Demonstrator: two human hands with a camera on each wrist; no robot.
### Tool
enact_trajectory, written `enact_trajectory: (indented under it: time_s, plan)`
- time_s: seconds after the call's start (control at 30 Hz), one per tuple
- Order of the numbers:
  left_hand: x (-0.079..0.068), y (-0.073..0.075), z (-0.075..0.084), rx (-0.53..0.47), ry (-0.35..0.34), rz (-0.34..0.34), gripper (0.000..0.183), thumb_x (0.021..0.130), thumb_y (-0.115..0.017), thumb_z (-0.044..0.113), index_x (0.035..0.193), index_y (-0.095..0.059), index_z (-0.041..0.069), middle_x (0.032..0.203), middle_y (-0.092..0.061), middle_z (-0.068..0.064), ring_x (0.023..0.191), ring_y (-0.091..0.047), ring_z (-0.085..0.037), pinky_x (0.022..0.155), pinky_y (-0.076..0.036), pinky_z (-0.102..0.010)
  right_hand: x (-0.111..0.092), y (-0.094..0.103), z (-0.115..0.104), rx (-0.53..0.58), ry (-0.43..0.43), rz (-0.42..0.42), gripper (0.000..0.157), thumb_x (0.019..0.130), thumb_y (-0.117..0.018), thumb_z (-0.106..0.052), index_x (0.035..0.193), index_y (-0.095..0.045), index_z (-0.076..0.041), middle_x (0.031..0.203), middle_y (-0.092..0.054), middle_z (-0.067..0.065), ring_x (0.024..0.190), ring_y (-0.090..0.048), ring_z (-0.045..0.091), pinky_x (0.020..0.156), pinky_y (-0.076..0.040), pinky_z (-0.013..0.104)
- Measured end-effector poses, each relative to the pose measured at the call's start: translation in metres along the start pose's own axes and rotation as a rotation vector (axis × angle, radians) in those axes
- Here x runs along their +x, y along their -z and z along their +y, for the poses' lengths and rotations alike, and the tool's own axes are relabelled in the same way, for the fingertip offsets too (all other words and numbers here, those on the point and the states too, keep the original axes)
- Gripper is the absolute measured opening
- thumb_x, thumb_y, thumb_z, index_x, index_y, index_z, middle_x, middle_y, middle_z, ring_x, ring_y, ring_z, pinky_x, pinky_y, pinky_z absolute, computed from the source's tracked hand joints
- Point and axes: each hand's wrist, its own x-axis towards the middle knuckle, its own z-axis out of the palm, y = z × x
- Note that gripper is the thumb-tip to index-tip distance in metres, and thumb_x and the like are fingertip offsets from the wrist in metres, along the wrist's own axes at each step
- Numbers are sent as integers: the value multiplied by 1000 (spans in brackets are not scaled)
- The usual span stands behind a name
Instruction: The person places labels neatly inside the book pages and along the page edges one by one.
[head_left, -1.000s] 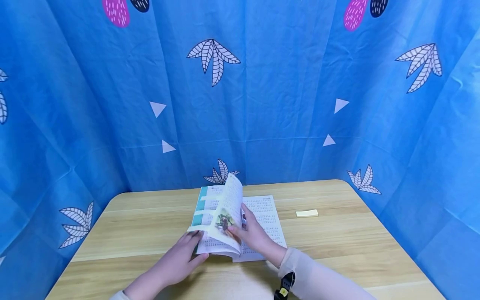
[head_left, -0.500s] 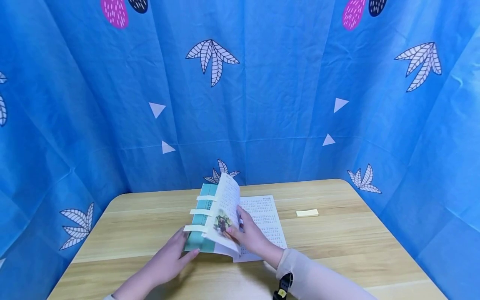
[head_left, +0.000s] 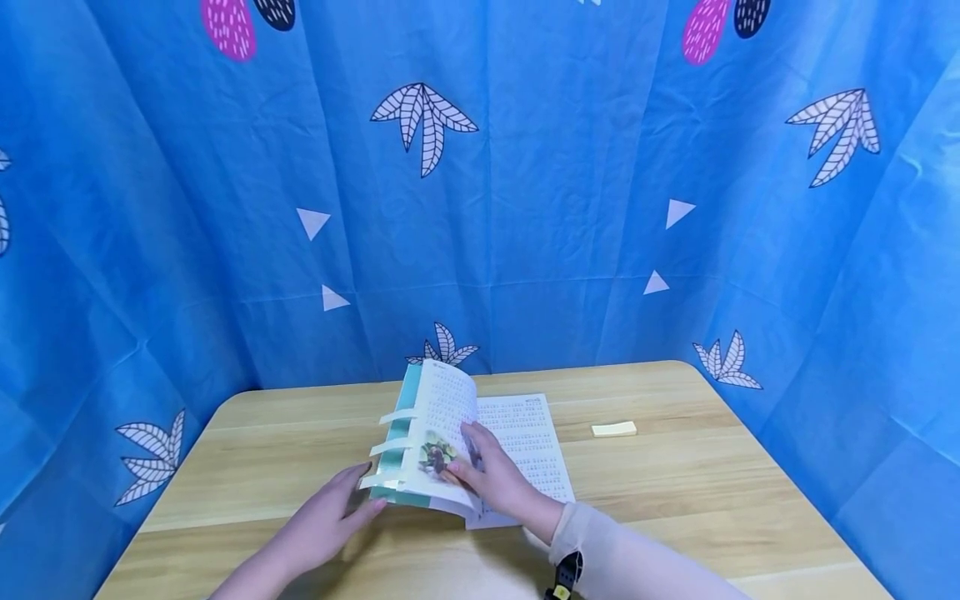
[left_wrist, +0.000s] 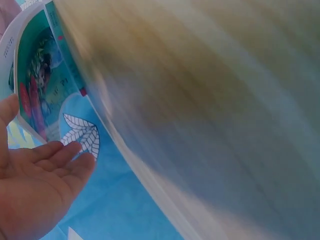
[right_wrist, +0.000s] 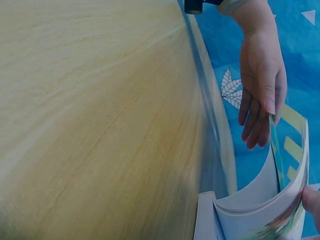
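In the head view an open book lies on the table, its printed right-hand pages flat. A raised section of pages with a coloured picture is pinched by my right hand, thumb on the picture side. Three pale paper strips stick out past the left edge over the teal cover. My left hand is at that cover's lower left edge. In the right wrist view the left thumb touches the cover's edge, with the other fingers fairly straight on its outer side.
A small pale yellow sticky-note pad lies on the wooden table to the right of the book. Behind the table hangs a blue patterned curtain. A black watch-like band is by my right sleeve.
The raised pages have swung left and lower over the cover in my right hand. My left hand has shifted left, away from the pages, and more of the teal cover shows than a second ago.
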Motion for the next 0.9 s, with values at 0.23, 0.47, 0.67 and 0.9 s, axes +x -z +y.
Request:
enact_trajectory:
  time_s: [0.23,0.47,0.67,0.9]
  plan:
    - [-5,8,-11,-22,30,0,85,91,-67,55,149,-41,-1,149,-45,-24,136,-43,-44,109,-37,-61,-1,-2,-1,-29,10,9,61,102,-59,-29,153,-37,-4,161,-24,24,147,-26,41,117,-27,57]
    - [-5,17,-14,2,1,7,77,93,-68,45,148,-43,-2,148,-45,-26,135,-44,-46,107,-39,-62,0,-6,3,-64,23,11,62,101,-61,-30,153,-39,-5,161,-24,21,147,-26,39,117,-27,55]
    - [4,17,-13,51,-51,73,51,101,-60,19,144,-47,-3,144,-49,-26,132,-47,-45,106,-41,-61,0,-7,3,-111,21,-6,61,101,-61,-32,153,-40,-7,162,-25,19,148,-25,38,117,-28,55]
    - [11,16,-13,17,-45,98,45,107,-48,24,143,-49,-4,143,-50,-27,130,-49,-47,105,-41,-62,1,-9,1,-213,46,-25,64,99,-61,-36,152,-41,-6,162,-26,17,149,-24,36,116,-30,54]
